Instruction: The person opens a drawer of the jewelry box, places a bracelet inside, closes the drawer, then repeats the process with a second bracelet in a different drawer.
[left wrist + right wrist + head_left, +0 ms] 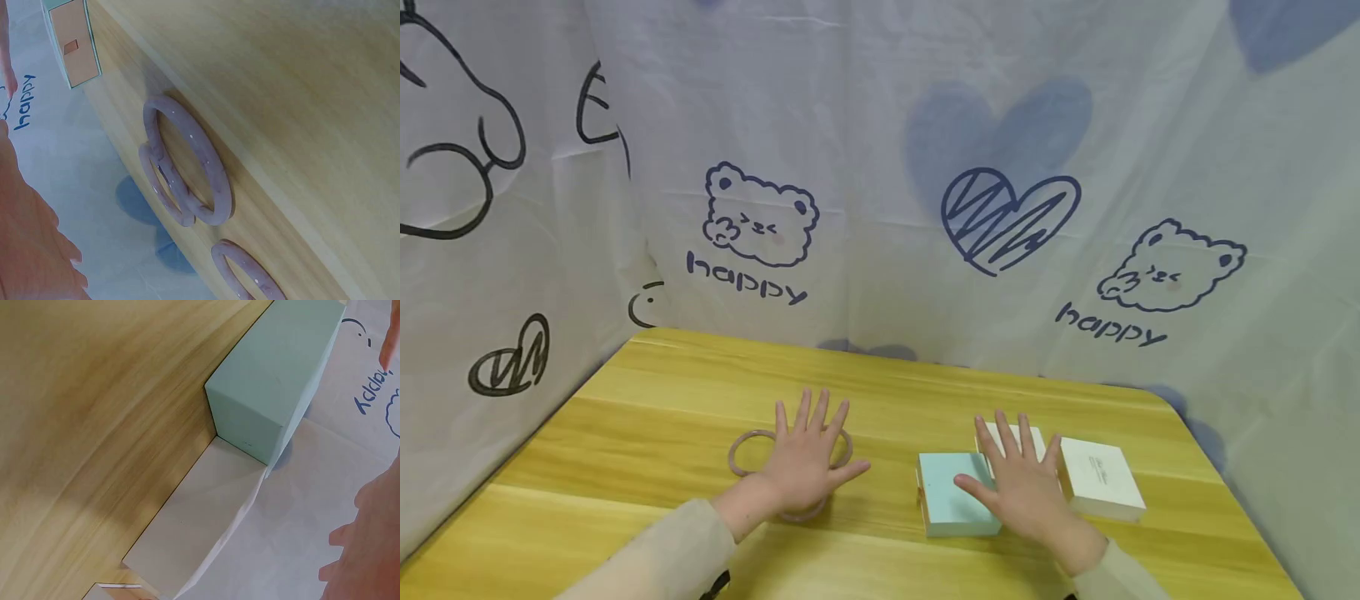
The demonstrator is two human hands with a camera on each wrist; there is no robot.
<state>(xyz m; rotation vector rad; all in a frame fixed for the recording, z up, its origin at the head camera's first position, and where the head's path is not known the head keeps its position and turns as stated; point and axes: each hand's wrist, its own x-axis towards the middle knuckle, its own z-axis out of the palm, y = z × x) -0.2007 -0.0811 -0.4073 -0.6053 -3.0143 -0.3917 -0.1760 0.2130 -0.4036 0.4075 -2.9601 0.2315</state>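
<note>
You're facing a fabric backdrop (865,108) printed with hearts and "happy" bears, and it's hanging behind the mint-green box (951,492). The wood-grain table (662,417) is running out under that box. Your left hand (805,467) is hovering left of the mint-green box, fingers splayed, gripping nothing. Your right hand (1026,492) is hovering at the box's right side, fingers spread too, also gripping nothing. A plain white box (194,506) is sitting by the mint-green box's far right corner, touching or just beside, can't tell which. A lettered white box (1101,475) is lying further right. All three are looking closed, so no clue what they're holding.

Three mauve bangles are lying left of the mint-green box, below your left hand, way nearer it than your right: the outer bangle (253,265) farthest from the box, plus the near bangle (202,147) and back bangle (156,187), overlapping in the left wrist view. They're rings, so no long axis is pointing anywhere.
</note>
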